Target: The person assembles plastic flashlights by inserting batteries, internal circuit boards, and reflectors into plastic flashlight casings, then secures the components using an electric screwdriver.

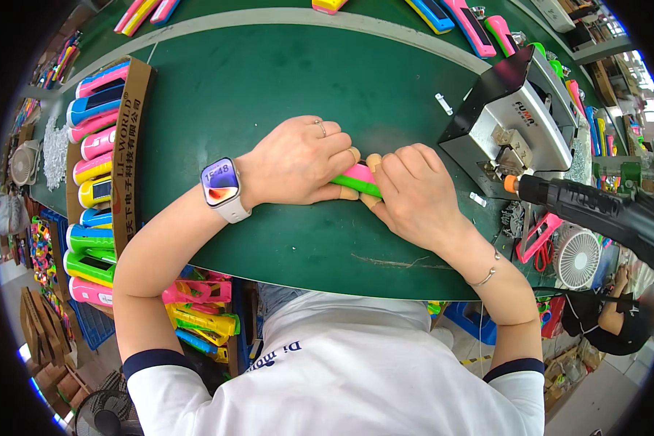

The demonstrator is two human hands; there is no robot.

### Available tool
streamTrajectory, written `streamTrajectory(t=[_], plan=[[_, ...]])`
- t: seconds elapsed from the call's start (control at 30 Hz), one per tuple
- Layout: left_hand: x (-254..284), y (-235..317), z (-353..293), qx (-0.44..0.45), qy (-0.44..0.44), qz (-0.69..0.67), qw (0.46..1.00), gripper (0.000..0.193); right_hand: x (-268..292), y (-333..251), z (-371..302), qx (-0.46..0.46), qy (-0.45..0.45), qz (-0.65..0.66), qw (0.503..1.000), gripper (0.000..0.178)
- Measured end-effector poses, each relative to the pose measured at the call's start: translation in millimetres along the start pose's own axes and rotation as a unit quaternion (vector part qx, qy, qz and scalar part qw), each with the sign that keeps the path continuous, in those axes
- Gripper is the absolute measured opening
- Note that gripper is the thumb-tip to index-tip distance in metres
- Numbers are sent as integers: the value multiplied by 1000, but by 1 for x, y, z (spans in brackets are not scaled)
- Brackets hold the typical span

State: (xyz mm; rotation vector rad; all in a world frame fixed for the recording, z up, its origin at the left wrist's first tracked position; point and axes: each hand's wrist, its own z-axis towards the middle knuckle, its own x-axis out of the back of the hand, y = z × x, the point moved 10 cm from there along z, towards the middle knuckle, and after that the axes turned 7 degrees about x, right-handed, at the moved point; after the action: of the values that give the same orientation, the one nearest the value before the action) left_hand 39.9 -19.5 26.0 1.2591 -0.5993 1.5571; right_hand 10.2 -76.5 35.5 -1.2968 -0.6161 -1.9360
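Both of my hands meet over the green worktop, gripping a pink-and-green plastic flashlight body (360, 179) from its two ends. My left hand (296, 161) is closed around its left end, thumb along the lower green edge. At the other end, my right hand (417, 190) is closed with the fingers bent over it and the thumb beneath. Only a short middle stretch shows between the hands; the rest is covered. Small tan covers sit on several of my fingertips.
A cardboard box (133, 152) of colourful flashlights stands at the left. To the right are a black-and-silver metal fixture (501, 120), a black electric screwdriver (588, 207) with an orange tip, and a small white fan (578, 254). Small white parts (443, 105) lie nearby. Another person (612, 320) sits far right.
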Motion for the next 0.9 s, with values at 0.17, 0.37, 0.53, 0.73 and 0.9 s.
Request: streamTrajectory(t=[0.17, 0.37, 0.53, 0.73, 0.9], plan=[[-2, -1, 1, 23, -21, -10, 999, 46, 1, 2, -1, -57, -16, 18, 998, 49], [-4, 3, -13, -5, -3, 3, 1000, 36, 85, -4, -59, -93, 133, -124, 979, 42], [17, -51, 3, -22, -41, 67, 997, 30, 225, 33, -193, -277, 504, -269, 773, 53], [60, -211, 59, 94, 144, 308, 936, 38, 187, 140, -271, -373, 575, 219, 695, 51], [117, -359, -45, 511, 266, 387, 720, 48, 171, 135, -276, -357, 464, 221, 780, 73]])
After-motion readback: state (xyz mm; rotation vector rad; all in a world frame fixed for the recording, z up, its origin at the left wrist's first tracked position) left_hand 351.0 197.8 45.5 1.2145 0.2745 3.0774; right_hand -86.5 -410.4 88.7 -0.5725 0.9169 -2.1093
